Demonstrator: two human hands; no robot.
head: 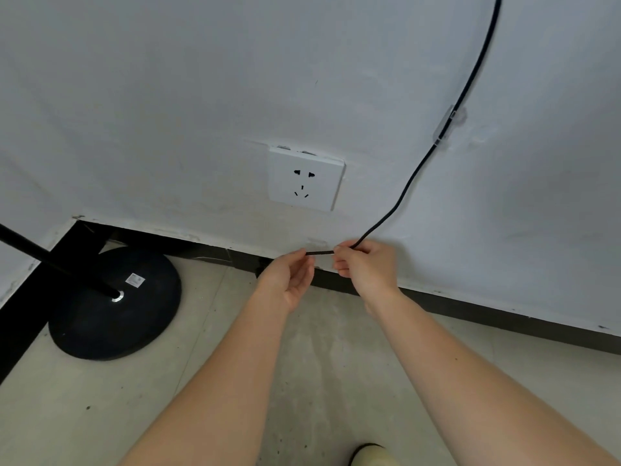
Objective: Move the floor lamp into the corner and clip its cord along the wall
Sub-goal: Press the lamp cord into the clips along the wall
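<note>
The floor lamp's round black base [114, 304] stands in the corner at the left, its black pole [53, 260] slanting up out of view. A black cord [408, 183] runs down the white wall from the top right, passing through a clear clip [444, 124] stuck to the wall. My right hand [366, 265] is shut on the cord just above the skirting. My left hand [290, 277] pinches the cord a short way further along, with a taut stretch [320, 252] between both hands. Where the cord goes past my left hand is hidden.
A white wall socket [305, 178] sits above and left of my hands, with nothing plugged in. A dark skirting board [504, 317] lines the wall's foot. The floor is pale tile [100, 408]. A shoe tip [371, 455] shows at the bottom edge.
</note>
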